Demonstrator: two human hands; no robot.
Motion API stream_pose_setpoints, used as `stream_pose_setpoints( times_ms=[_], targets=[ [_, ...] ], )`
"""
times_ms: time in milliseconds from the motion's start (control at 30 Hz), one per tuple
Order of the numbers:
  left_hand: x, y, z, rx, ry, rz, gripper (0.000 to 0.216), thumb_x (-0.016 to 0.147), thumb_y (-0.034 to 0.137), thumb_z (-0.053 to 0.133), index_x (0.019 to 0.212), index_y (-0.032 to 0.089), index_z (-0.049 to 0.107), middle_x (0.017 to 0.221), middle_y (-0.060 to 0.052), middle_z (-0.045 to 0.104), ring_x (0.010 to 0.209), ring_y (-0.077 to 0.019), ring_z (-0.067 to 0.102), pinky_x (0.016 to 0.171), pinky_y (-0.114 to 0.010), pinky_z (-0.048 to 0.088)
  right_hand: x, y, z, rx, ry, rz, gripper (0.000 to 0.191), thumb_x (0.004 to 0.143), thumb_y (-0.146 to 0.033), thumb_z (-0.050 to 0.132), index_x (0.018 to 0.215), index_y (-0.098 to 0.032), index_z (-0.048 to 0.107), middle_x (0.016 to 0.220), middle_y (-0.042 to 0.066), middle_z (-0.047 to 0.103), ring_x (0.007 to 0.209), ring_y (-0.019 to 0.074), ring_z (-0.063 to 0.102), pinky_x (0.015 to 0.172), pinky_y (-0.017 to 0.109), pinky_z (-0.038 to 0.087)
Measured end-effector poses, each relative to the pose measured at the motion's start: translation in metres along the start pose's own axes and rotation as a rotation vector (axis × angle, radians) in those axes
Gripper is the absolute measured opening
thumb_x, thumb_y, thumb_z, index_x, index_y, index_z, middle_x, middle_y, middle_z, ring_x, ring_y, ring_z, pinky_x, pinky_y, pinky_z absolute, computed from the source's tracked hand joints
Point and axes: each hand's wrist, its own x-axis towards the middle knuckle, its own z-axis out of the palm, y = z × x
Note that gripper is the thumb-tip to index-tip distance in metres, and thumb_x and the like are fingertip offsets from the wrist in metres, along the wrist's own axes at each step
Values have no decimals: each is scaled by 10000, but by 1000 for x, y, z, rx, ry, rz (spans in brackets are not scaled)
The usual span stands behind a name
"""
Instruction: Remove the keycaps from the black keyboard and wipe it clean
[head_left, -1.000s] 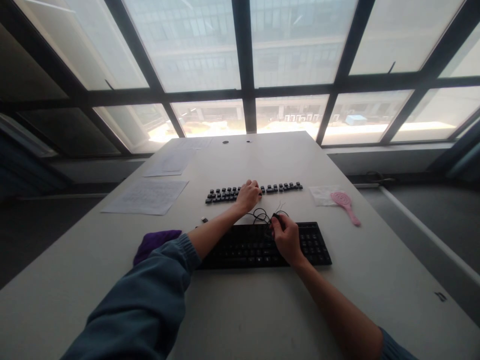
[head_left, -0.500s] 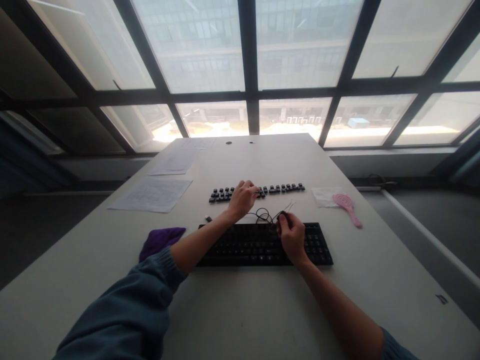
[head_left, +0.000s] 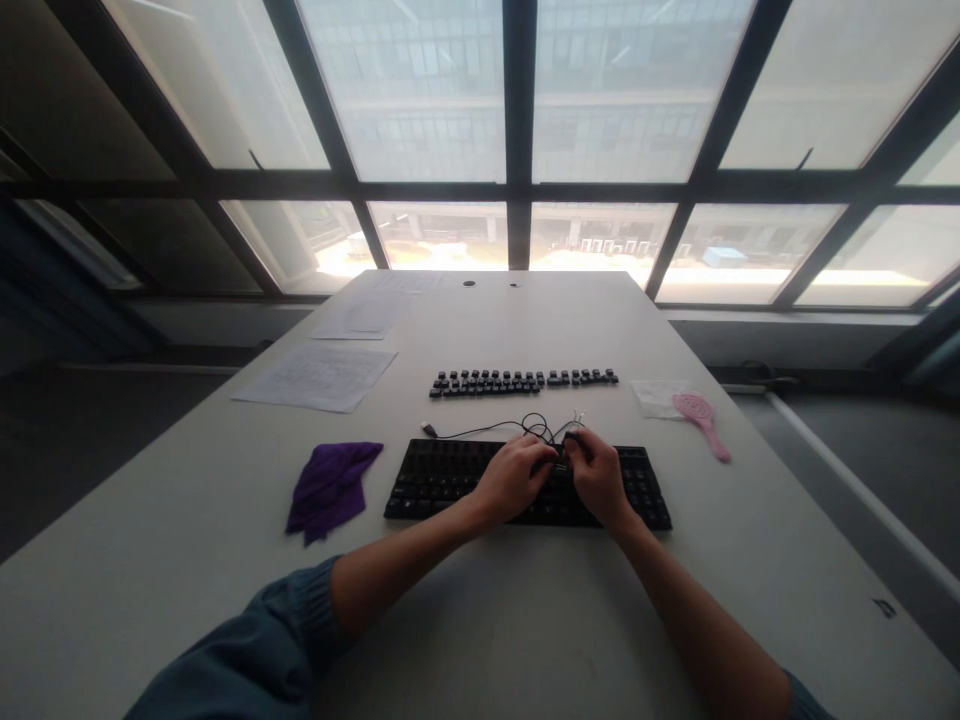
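A black keyboard [head_left: 435, 480] lies on the white table in front of me. Over its middle, my left hand [head_left: 514, 478] has its fingers curled together, the tips close to my right hand; what they may hold is hidden. My right hand [head_left: 598, 475] grips a keycap puller [head_left: 573, 435], a small dark handle with thin wires sticking up away from me. Beyond the keyboard stand loose black keycaps [head_left: 496, 385] in rows. The keyboard's cable [head_left: 480, 430] loops behind it, ending in a USB plug [head_left: 428, 430].
Left of the keyboard lies a crumpled purple cloth [head_left: 330, 488]. Printed sheets [head_left: 315, 377] rest at the table's left side. On the right are a pink hairbrush [head_left: 697, 410] and a clear plastic bag [head_left: 654, 398]. Large windows rise behind the table [head_left: 480, 630].
My left hand has come back from the keycap rows to the keyboard, beside my right hand. My right hand keeps its hold on the puller. The view has shifted slightly.
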Motion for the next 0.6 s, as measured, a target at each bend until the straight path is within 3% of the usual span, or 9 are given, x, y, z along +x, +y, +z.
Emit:
stream_pose_setpoints(
  times_ms=[167, 400, 600],
  targets=[
    [-1, -6, 7, -17, -22, -15, 194, 872, 186, 657, 1061, 213, 693, 993, -57, 657, 993, -229, 575, 911, -348, 468, 1, 1, 0, 16, 10, 23, 220, 922, -299, 538, 728, -199, 564, 633, -11, 560, 590, 156, 498, 583, 270, 393],
    [11, -7, 13, 49, -114, -19, 195, 826, 293, 752, 1005, 218, 733, 972, -48, 652, 973, -228, 571, 878, -340, 465, 6, 7, -4, 163, 228, 219, 292, 930, -392, 541, 710, -201, 539, 587, -18, 551, 505, 138, 467, 502, 261, 379],
    [11, -7, 23, 50, -59, -31, 135, 807, 288, 776, 929, 229, 782, 896, -43, 655, 920, -215, 569, 825, -336, 480, 6, 7, -3, 198, 230, 237, 289, 909, -424, 566, 731, -196, 561, 586, -14, 557, 507, 143, 481, 492, 263, 387]
  ],
)
